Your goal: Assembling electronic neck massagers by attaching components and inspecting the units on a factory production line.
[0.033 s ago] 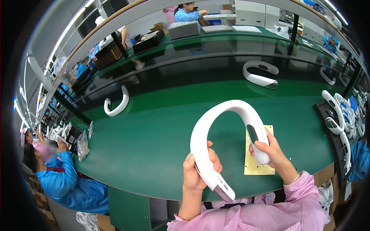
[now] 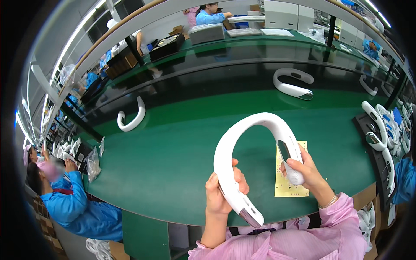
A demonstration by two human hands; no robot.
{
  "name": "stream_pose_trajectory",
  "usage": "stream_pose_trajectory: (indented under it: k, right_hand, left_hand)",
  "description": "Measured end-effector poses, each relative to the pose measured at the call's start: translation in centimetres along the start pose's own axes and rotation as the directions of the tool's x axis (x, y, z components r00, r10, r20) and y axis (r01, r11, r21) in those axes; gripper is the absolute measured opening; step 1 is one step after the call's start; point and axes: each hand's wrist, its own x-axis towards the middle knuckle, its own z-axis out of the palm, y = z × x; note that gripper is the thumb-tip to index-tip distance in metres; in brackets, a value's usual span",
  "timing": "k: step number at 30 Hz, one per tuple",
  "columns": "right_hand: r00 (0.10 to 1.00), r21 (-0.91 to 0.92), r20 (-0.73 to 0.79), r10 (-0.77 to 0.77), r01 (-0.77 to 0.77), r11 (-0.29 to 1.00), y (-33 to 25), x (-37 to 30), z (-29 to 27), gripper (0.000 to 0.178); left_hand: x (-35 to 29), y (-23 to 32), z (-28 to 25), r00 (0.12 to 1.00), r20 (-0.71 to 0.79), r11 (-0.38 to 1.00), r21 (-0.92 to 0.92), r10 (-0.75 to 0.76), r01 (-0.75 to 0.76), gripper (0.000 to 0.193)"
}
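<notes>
A white U-shaped neck fan [image 2: 231, 149] is held up above the green table, its curve pointing away from me. My left hand [image 2: 226, 190] is closed around its left arm, above the shiny silver-grey end. My right hand [image 2: 307, 170] grips the right arm near its perforated tip, the thumb beside a dark oval panel. Beneath that hand lies a yellow perforated board [image 2: 291, 190] on the table, partly hidden by the hand and the fan.
Other white neck fans lie at the back left [image 2: 132, 116] and on the back strip [image 2: 294, 89]. A black tray [image 2: 372, 143] with more fans stands on the right. At the left edge are a clear plastic bag [image 2: 92, 164] and a co-worker in blue [image 2: 82, 203].
</notes>
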Motion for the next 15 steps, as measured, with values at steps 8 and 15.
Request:
stream_pose_trajectory:
  k: [8,15]
  right_hand:
    - [1.0,-0.036,-0.022,-0.014,0.013,0.999,0.0,-0.2,0.1,0.058]
    - [0.999,-0.012,0.024,-0.024,0.025,1.0,0.1,-0.2,-0.2,0.058]
  left_hand:
    - [-0.2,-0.4,-0.9,1.0,-0.005,0.993,-0.114,0.0,0.0,0.045]
    - [-0.6,-0.4,-1.5,0.999,0.045,0.995,-0.097,0.001,0.004,0.047]
